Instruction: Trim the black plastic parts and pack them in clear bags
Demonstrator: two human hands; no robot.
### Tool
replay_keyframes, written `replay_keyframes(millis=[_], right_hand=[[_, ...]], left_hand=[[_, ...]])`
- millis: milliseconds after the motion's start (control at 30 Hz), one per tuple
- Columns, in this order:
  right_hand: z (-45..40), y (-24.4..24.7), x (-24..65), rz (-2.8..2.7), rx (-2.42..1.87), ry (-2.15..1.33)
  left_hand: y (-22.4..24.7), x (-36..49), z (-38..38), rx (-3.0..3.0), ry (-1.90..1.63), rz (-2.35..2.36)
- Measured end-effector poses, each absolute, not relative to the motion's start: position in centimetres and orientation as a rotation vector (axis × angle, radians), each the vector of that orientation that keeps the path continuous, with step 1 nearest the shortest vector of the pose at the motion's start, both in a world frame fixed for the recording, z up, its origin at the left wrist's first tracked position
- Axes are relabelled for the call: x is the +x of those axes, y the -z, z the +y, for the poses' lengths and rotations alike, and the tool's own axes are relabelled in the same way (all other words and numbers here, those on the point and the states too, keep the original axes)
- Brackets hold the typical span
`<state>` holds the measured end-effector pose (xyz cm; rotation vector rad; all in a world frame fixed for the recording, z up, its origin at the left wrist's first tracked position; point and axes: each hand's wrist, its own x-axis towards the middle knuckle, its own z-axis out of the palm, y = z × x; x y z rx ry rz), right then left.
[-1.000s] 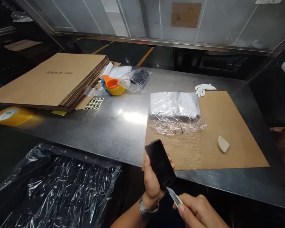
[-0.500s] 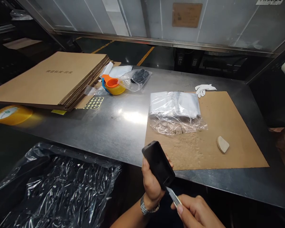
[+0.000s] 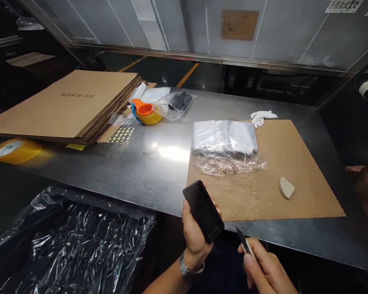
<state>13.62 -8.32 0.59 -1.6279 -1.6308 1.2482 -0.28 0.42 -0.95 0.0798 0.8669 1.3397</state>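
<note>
A black rectangular shell, like a phone-sized case (image 3: 203,211), is gripped in my left hand (image 3: 194,232), thumb along one side and fingertips round the other. It is tilted, with its broad face towards me. My right hand (image 3: 263,261) pinches a utility knife (image 3: 245,243) whose dark blade points up and left. The blade is apart from the case, to its right. Beyond my hands, a clear bag of white plastic sleeves (image 3: 223,139) lies on a flat cardboard sheet (image 3: 306,163), with a beige wedge-shaped block (image 3: 286,188) to the right.
On the metal table (image 3: 147,171) are a stack of cardboard (image 3: 64,106), an orange and yellow tape dispenser (image 3: 146,112), a sticker sheet (image 3: 121,134) and a white glove (image 3: 262,117). A plastic-lined bin (image 3: 86,245) stands at lower left; a tape roll (image 3: 15,151) sits at the table's left edge.
My right hand has drawn the knife away from the lower end of the case, to the right. My left hand has turned the case slightly, so its face shows more fully.
</note>
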Motion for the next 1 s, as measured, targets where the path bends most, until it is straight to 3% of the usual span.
replay_keyframes(millis=[200,300,1000], right_hand=[[-7.5,-0.1,14.4,-2.122,-1.525,-0.306],[-7.5,0.1,14.2,-2.226,-1.566,-0.06],[-8.0,0.6,14.0,-2.357,-1.619,0.059]], left_hand=[[0.6,-0.2,0.3,0.088,-1.287,0.867],[0.5,-0.2,0.1,0.112,-1.292,0.869],[0.5,0.0,-0.2,0.151,-1.318,0.89]])
